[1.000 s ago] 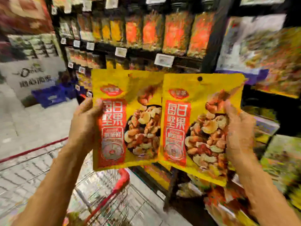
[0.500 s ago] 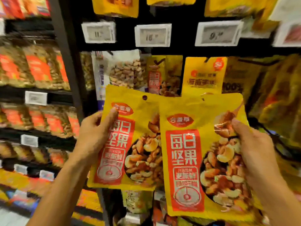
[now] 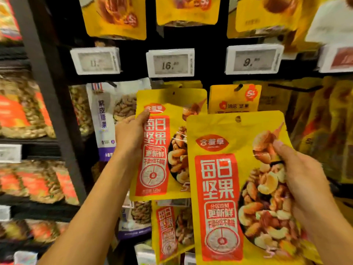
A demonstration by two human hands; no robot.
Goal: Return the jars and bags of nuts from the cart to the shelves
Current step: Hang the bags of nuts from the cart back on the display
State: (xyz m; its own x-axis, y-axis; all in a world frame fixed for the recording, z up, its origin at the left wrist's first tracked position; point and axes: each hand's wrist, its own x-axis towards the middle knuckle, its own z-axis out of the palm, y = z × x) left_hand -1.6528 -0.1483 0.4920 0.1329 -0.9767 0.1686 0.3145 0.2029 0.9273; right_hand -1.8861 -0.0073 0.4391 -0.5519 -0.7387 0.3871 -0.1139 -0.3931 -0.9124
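I hold two yellow bags of mixed nuts with red labels. My left hand (image 3: 129, 134) grips the farther bag (image 3: 162, 150) by its left edge and lifts it toward the hanging rack, its punched hole close below the middle price tag (image 3: 170, 63). My right hand (image 3: 299, 175) grips the nearer bag (image 3: 229, 188) by its right edge, lower and closer to me, overlapping the first bag's right side. An identical yellow bag (image 3: 172, 228) hangs on the row beneath.
Black peg hooks (image 3: 294, 87) carry more yellow nut bags (image 3: 234, 98) and a white-and-purple bag (image 3: 107, 115). More yellow bags (image 3: 116, 18) hang on the top row. Shelves at left hold orange-labelled nut packs (image 3: 23, 111) behind a black upright post (image 3: 49, 92).
The view has swung from the cart and aisle to the hanging rack. My left hand has raised its bag up toward the hooks; my right hand's bag has dropped lower and nearer.
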